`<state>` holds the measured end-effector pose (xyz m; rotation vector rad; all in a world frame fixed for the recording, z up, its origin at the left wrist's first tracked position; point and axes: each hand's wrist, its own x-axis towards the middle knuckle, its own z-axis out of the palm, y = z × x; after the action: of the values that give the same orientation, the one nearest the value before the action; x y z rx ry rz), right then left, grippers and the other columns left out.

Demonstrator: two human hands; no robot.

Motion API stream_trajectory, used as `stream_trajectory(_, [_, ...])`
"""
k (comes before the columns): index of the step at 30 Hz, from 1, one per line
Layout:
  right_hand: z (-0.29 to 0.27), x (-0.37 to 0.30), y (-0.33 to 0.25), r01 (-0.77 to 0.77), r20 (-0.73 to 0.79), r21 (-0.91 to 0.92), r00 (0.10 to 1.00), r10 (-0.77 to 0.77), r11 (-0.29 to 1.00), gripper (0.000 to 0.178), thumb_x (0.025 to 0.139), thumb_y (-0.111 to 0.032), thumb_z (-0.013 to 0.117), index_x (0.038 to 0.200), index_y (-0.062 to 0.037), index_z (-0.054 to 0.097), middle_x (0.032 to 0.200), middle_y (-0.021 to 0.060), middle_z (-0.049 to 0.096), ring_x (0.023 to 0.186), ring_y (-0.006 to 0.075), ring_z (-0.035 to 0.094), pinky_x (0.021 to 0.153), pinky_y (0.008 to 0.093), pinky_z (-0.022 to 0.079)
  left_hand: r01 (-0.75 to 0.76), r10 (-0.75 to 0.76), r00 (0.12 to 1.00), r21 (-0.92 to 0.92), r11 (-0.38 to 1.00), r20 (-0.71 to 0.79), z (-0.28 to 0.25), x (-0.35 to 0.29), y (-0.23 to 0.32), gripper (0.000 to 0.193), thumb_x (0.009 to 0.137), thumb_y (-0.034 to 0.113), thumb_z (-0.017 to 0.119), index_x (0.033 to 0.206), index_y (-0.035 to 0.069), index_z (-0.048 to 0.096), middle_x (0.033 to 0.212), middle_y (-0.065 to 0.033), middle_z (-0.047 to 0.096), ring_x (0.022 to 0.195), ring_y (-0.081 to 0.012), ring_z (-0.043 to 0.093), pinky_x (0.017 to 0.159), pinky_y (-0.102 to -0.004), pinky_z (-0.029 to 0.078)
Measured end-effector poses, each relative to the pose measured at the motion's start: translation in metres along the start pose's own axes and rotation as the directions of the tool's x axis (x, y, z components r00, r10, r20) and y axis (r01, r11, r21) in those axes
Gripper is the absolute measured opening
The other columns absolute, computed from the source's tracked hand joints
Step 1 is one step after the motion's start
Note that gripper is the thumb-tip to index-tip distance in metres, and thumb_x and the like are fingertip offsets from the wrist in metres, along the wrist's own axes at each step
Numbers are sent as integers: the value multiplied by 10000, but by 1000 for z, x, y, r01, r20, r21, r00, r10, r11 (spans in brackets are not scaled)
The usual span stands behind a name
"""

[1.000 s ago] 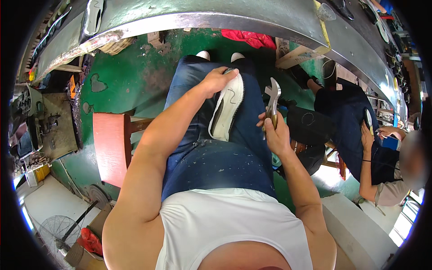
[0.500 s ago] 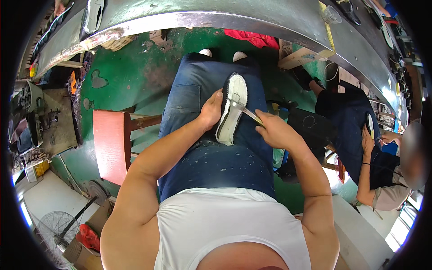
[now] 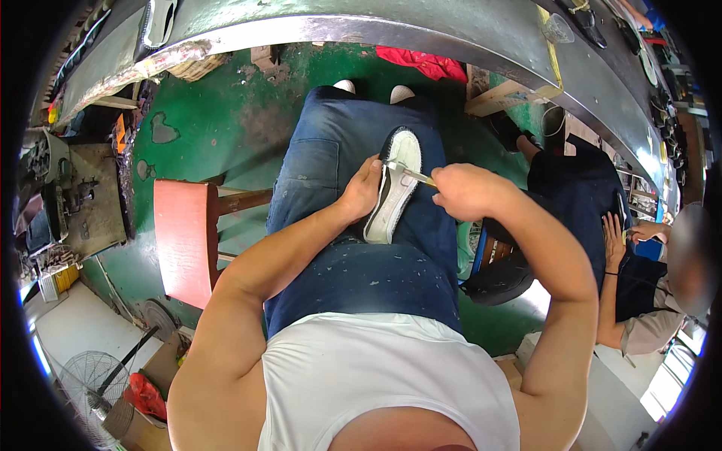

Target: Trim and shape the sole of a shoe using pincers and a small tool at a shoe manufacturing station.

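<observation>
A shoe [image 3: 393, 203] lies along my lap, toe away from me, its pale bottom facing up inside a dark, stitched-looking rim. My left hand [image 3: 363, 189] grips its left side, thumb near the edge. From the right, my right hand [image 3: 468, 191] is closed round the handle of a slim tool [image 3: 419, 177] with a flat metal blade and a yellowish grip. The blade lies across the middle of the shoe's bottom, its tip close to the left rim beside my left thumb. Whether the tip bites into the shoe is too small to tell.
Ahead runs a curved metal-topped workbench [image 3: 316, 31], with another shoe [image 3: 159, 22] at its left. A red-padded stool [image 3: 184, 242] stands at my left, and a wire fan [image 3: 98, 391] lower left. At right sits a co-worker [image 3: 639, 263], hands near a shoe. Red cloth [image 3: 425, 62] lies under the bench.
The tool has swung flatter, its tip now at the shoe's left rim. My right hand has risen away from me and its elbow has swung outward. The shoe has shifted slightly right.
</observation>
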<state>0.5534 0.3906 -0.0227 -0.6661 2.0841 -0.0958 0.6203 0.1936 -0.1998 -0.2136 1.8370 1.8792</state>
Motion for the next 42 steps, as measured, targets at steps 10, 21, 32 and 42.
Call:
stream_trajectory(10, [78, 31, 3, 48, -270, 497, 958, 101, 867, 307, 952, -288, 607, 995, 15, 591, 878, 260, 657, 873, 458, 637, 776, 513, 486, 197, -134, 978, -488, 850, 162, -15, 7, 3, 730, 1057, 464, 433, 1559, -14, 203, 1479, -192, 443, 1375, -257, 432, 1133, -349, 360])
stream_trajectory(21, [122, 35, 37, 74, -118, 932, 988, 103, 354, 391, 964, -254, 636, 1243, 14, 586, 983, 165, 712, 864, 260, 714, 710, 371, 562, 254, -234, 967, -281, 926, 103, -13, 23, 37, 777, 922, 439, 710, 1466, -24, 404, 1333, -169, 590, 1208, -238, 575, 1037, -361, 460])
stream_trajectory(32, [59, 33, 45, 256, -440, 774, 875, 202, 579, 444, 1038, -391, 462, 955, 16, 621, 782, 160, 673, 751, 277, 680, 657, 417, 521, 363, -361, 931, 46, 931, -43, 5, 26, 76, 631, 878, 283, 699, 1375, -23, 461, 1211, -184, 628, 1106, -243, 622, 953, -357, 497])
stream_trajectory(42, [60, 37, 44, 115, -339, 558, 935, 100, 822, 426, 1007, -381, 522, 892, 21, 606, 757, 197, 665, 730, 371, 662, 692, 446, 508, 385, -390, 920, 100, 917, 34, -11, 39, 50, 698, 851, 281, 759, 1378, -44, 437, 1294, -183, 596, 1157, -255, 610, 1016, -366, 472])
